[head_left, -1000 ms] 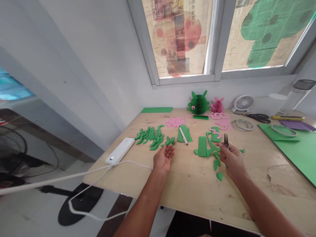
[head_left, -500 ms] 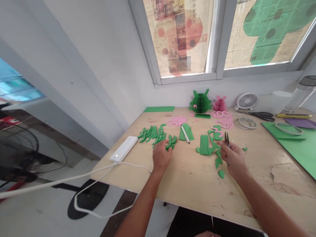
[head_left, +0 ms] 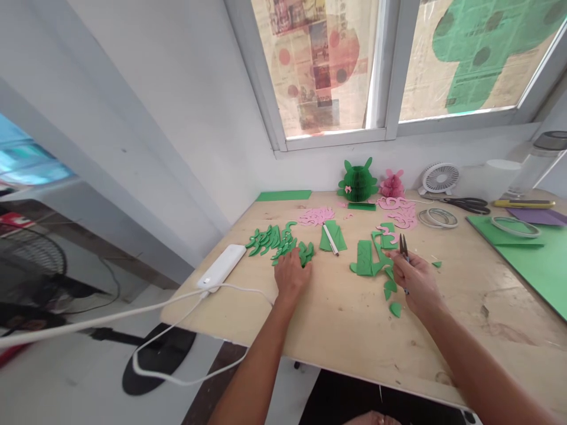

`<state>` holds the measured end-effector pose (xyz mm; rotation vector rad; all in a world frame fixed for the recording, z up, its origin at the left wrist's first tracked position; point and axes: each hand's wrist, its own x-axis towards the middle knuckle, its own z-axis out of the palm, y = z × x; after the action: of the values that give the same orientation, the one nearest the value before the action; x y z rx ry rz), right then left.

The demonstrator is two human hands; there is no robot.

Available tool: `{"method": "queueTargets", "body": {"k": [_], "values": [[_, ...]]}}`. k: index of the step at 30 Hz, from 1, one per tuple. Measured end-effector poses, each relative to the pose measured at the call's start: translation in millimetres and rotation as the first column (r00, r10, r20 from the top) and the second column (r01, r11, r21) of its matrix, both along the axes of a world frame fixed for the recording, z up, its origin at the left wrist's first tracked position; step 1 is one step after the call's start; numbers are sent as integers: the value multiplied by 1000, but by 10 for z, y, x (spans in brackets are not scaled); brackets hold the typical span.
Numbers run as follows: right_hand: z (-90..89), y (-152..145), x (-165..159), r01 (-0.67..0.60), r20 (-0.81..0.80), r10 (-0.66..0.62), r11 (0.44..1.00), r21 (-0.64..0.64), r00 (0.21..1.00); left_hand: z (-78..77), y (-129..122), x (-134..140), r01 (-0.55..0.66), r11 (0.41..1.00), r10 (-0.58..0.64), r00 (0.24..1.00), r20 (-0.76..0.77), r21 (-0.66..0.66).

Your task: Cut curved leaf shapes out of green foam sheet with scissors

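My left hand [head_left: 292, 274] rests palm down at the near edge of a pile of green curved paper cut-outs [head_left: 268, 239]. Its fingertips touch the pieces, with the thumb held apart; nothing shows gripped. In my right hand [head_left: 416, 274] is a pair of small scissors [head_left: 403, 245], dark pointed blades facing away from me. Left of that hand lie a green paper rectangle [head_left: 364, 258], cut green remnants and loose green scraps [head_left: 395, 309]. A white pen [head_left: 330, 238] lies on green paper sheets [head_left: 339, 237] between the hands.
Pink paper cut-outs [head_left: 316, 216] lie further back. Behind them stand a green honeycomb paper figure [head_left: 358, 182], a pink one [head_left: 392, 184] and a small white fan [head_left: 440, 178]. Tape rolls [head_left: 438, 218] and black-handled scissors [head_left: 472, 205] are right. A white power bank [head_left: 221, 267] trails cables at left.
The view has shifted slightly. My left hand has settled flatter against the green cut-outs, its thumb a bit further out. My right hand keeps the scissors in nearly the same place.
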<state>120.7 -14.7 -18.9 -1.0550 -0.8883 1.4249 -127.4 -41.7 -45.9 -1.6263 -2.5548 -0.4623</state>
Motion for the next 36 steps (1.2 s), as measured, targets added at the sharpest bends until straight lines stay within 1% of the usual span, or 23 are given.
{"method": "queueTargets", "body": {"k": [6, 9, 16, 18, 21, 25, 28, 30, 31, 32, 34, 36], "values": [[20, -12, -5, 4, 2, -4, 1000, -15, 1000, -36, 59, -3, -48, 998, 48, 999, 19, 37], [21, -15, -11, 0, 0, 0, 1000, -21, 1000, -31, 102, -9, -65, 997, 63, 997, 40, 29], [24, -5, -3, 0, 7, 0, 1000, -13, 1000, -16, 164, -8, 26, 1000, -26, 990, 136, -1], [15, 0, 1, -7, 0, 7, 1000, -12, 1000, -17, 169, -8, 27, 1000, -28, 987, 159, 14], [3, 2, 1, -10, -2, 10, 1000, -8, 1000, -19, 186, -8, 12, 1000, -15, 988, 154, 19], [17, 0, -6, 5, 3, -5, 1000, -5, 1000, -18, 211, -9, 43, 999, -44, 987, 155, 11], [38, -1, -9, 23, 2, -23, 1000, -15, 1000, -9, 195, 19, 65, 995, -76, 984, 164, 69], [49, 2, -10, 41, 7, -41, 999, -20, 999, -2, 163, 87, 59, 985, -82, 987, 138, 162], [52, 5, -10, 44, 8, -44, 999, -18, 999, 0, 144, 141, 71, 975, -98, 988, 123, 211], [54, 8, -11, 49, 7, -49, 999, -16, 999, 0, 124, 209, 110, 962, -141, 984, 111, 251], [57, 17, -9, 65, -2, -65, 998, -4, 998, -3, 92, 379, 252, 927, -289, 952, 100, 279], [59, 26, -3, 73, -5, -73, 997, -5, 997, -8, 77, 569, 427, 868, -464, 880, 106, 254]]}}
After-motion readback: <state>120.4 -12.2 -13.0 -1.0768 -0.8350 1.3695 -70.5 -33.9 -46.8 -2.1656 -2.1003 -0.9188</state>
